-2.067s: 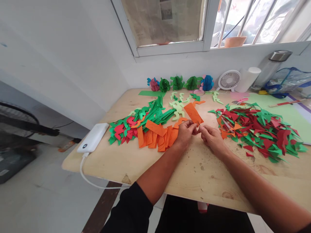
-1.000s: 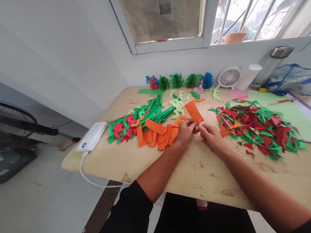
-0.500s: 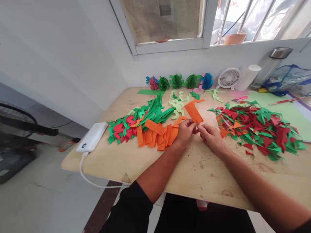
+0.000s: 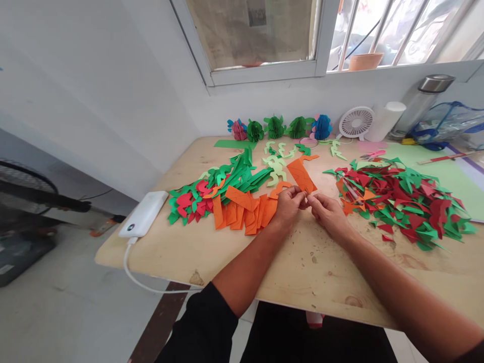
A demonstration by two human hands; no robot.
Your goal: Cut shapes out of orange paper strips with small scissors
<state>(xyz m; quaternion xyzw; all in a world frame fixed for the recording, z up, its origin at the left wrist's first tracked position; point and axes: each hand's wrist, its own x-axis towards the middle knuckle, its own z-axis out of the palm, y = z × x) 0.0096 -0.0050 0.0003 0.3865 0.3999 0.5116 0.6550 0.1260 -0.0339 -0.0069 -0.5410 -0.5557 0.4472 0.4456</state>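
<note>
My left hand (image 4: 290, 202) is closed, its fingertips pinching the lower end of an orange paper piece (image 4: 301, 174) with drawn lines. Close beside it, my right hand (image 4: 325, 210) is closed too, thumb and finger at the same lower corner. What lies between the fingertips is too small to make out. Left of my left hand is a group of orange paper strips (image 4: 238, 199). Green folded paper pieces (image 4: 242, 176) lie behind them, with red heart-like pieces (image 4: 184, 200) further left. Light green cutouts (image 4: 277, 166) lie just beyond the orange piece.
Red and green scraps (image 4: 412, 196) are heaped on the right. Paper figures (image 4: 275, 127), a white fan (image 4: 356, 123) and a bottle (image 4: 421, 103) stand along the wall. Pink scissors (image 4: 374, 154) lie at the back; a white power bank (image 4: 143, 214) sits at the left edge.
</note>
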